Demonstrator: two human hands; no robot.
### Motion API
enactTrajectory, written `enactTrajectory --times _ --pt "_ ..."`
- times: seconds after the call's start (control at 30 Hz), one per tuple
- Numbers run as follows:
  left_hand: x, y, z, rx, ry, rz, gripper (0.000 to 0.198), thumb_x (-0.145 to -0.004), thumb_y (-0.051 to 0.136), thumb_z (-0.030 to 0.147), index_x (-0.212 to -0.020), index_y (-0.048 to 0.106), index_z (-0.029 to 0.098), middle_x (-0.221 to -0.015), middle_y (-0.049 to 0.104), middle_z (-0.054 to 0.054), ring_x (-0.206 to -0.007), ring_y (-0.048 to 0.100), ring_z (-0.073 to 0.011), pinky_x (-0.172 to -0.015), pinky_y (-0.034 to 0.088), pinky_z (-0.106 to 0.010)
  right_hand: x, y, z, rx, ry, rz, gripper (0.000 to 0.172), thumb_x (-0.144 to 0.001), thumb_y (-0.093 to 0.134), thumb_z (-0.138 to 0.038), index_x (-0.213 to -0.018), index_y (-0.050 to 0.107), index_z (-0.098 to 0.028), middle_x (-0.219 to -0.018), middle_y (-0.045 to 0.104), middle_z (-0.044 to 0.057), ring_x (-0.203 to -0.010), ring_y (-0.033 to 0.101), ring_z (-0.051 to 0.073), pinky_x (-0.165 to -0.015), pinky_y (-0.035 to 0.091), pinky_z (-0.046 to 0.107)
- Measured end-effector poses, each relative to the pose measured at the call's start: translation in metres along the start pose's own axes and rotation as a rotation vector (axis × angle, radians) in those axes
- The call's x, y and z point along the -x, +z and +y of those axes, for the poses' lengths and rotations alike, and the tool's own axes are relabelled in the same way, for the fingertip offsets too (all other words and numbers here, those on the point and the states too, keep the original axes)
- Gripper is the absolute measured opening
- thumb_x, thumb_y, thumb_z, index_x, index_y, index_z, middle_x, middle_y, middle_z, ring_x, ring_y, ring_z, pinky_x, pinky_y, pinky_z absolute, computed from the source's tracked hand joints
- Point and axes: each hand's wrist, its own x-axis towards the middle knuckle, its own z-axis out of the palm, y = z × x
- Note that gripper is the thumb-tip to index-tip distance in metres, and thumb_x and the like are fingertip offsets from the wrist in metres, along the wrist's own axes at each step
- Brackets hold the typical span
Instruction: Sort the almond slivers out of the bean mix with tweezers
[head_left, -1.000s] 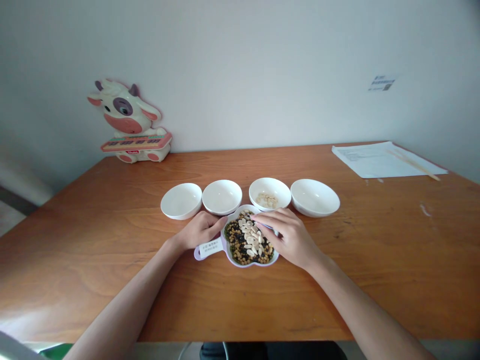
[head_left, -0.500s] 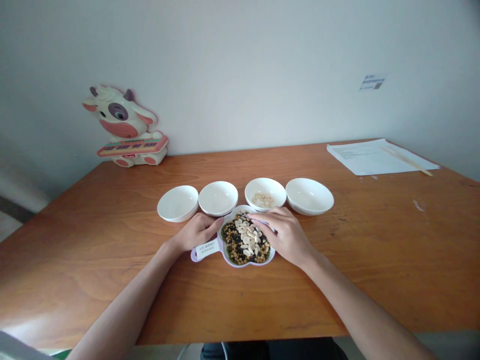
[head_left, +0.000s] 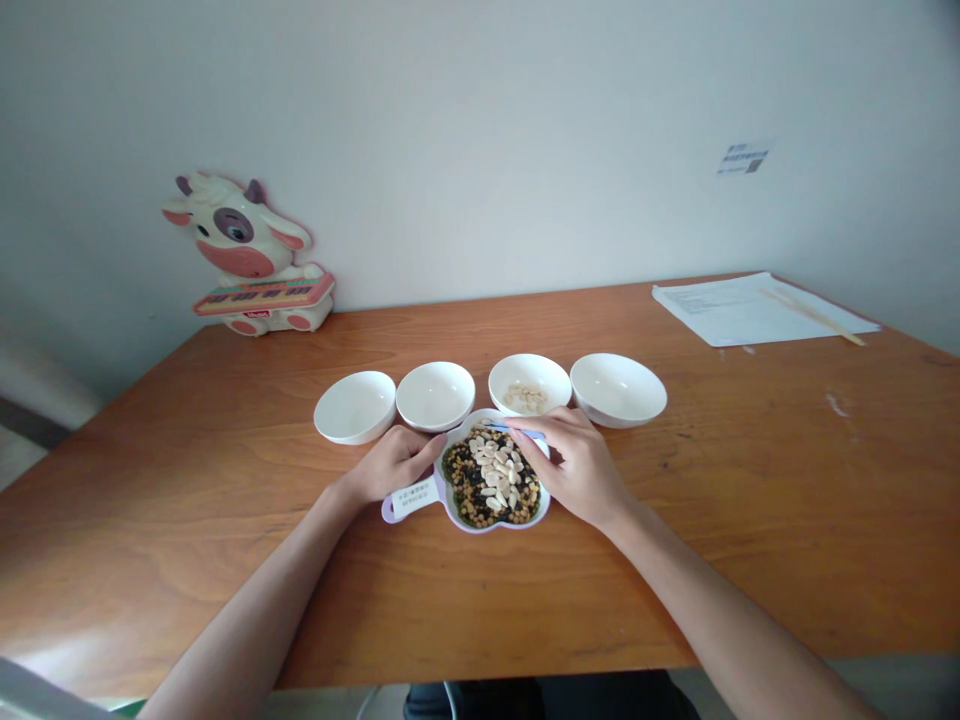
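Observation:
A lilac-rimmed, flower-shaped dish (head_left: 448, 500) with a labelled handle (head_left: 414, 498) rests on the table. It holds soybean-like yellow beans, dark and green grains, and a heap of pale, flat seeds (head_left: 495, 470) on top. My left hand (head_left: 397, 465) is closed on the dish's left edge, thumb on the rim, other fingers partly hidden. Above the dish's right side, my right hand (head_left: 574, 460) pinches slim blue tweezers (head_left: 506, 428), their tips over the far part of the contents. Just beyond, a white bowl (head_left: 530, 367) contains several pale seeds.
More white bowls stand in the same row: two to the left (head_left: 354, 407) (head_left: 436, 395) and one to the right (head_left: 619, 390). A cow-shaped toy keyboard (head_left: 262, 270) stands against the wall at back left. Papers (head_left: 735, 305) with chopsticks (head_left: 825, 320) lie at back right.
My right hand has shifted and turned slightly, and the tweezers' blue side now shows over the dish's far edge. My left hand and the dish stay in place.

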Motion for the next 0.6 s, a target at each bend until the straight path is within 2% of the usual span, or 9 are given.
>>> enactTrajectory --times 0.17,0.33,0.6 --pt "0.0004 0.0000 0.0012 0.007 0.043 0.010 0.060 -0.105 0.034 0.052 -0.057 0.038 0.016 -0.052 0.041 0.001 -0.049 0.033 -0.0080 -0.044 0.027 -0.021 0.0003 0.0026 -0.0001 -0.011 0.000 -0.039 0.019 -0.095 0.065 -0.020 -0.110 0.075 -0.026 -0.097 0.081 0.001 -0.084 0.071 0.018 -0.080 0.051 0.035" --pt "0.0006 0.0009 -0.0010 0.009 0.024 0.000 0.061 -0.105 0.033 0.052 -0.057 0.041 0.015 -0.052 0.043 0.001 -0.048 0.033 -0.0078 -0.044 0.027 -0.021 0.0021 0.0061 0.0034 -0.022 0.021 -0.081 0.019 -0.096 0.065 -0.022 -0.112 0.074 -0.027 -0.106 0.080 0.000 -0.090 0.072 0.019 -0.085 0.050 0.037" --pt "0.0000 0.0006 -0.0005 0.001 0.012 0.000 0.060 -0.105 0.033 0.052 -0.057 0.040 0.016 -0.052 0.043 0.000 -0.049 0.034 -0.0082 -0.045 0.028 -0.022 0.0032 0.0084 0.0056 0.005 0.035 -0.058 0.018 -0.098 0.062 -0.022 -0.109 0.075 -0.026 -0.096 0.080 0.002 -0.084 0.071 0.019 -0.080 0.053 0.037"
